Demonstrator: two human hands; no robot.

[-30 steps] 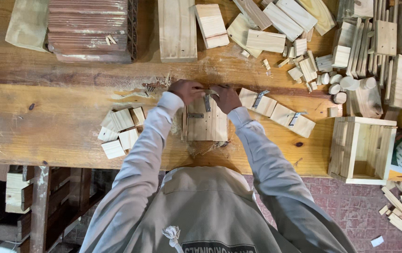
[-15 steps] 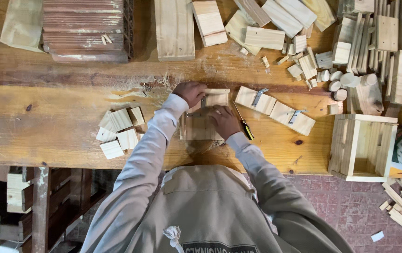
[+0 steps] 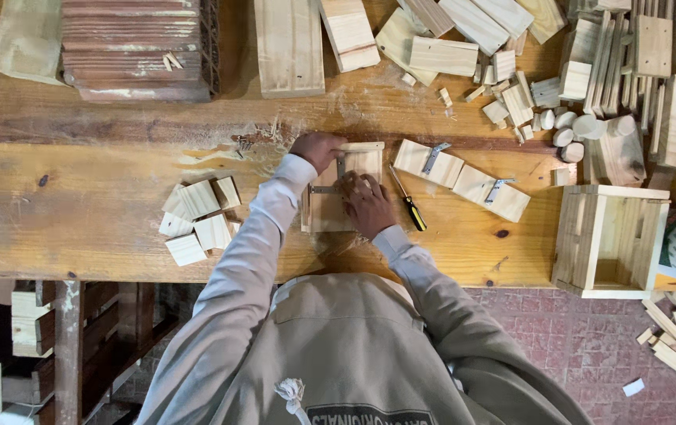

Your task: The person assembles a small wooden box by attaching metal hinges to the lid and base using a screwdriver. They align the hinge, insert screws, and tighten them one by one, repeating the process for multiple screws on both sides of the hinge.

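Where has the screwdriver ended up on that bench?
The screwdriver lies on the bench, just right of the right hand, beside the wooden panel.

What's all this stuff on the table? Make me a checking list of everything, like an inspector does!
Surface: long wooden workbench, scuffed, with sawdust.
Job's things: flat wooden panel with metal bracket on top; yellow-handled screwdriver lying beside it.
Clutter: small wood blocks, two bracketed boards, slatted crate, offcuts along the far edge.
Grippers: left hand on the panel's far corner; right hand flat on the panel.
Cables: nothing seen.
Surroundings: brick floor with scraps.
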